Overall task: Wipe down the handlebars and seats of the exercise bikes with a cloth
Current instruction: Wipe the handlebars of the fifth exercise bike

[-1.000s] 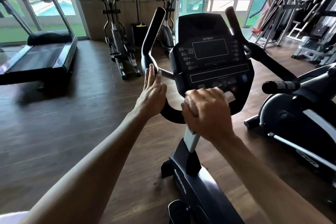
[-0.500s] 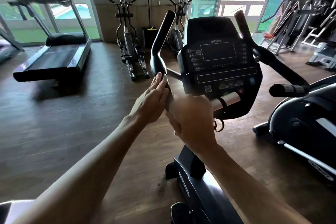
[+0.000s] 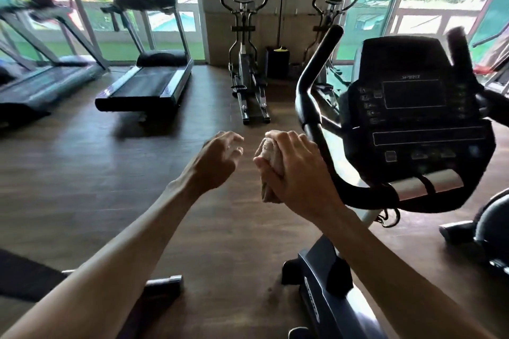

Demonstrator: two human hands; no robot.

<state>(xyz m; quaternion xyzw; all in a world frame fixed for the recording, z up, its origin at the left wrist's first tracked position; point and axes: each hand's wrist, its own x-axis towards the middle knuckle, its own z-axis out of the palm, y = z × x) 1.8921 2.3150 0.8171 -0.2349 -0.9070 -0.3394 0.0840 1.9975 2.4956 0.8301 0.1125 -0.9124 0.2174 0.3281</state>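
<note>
A gym with a dark wood floor (image 3: 82, 187), treadmills and ellipticals by the windows. The right hand (image 3: 297, 170) grips a bunched cloth (image 3: 271, 157), just left of the bike's black handlebar (image 3: 316, 129), whose near bar rises steeply away. The left hand (image 3: 217, 159) hangs loosely curled and empty, farther off; the right is nearer.

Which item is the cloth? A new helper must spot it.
Start at the exercise bike on the right and follow its left handlebar down. Beside it, the right hand grips the cloth: a pale beige bunched wad, the only soft thing among black bars.
</note>
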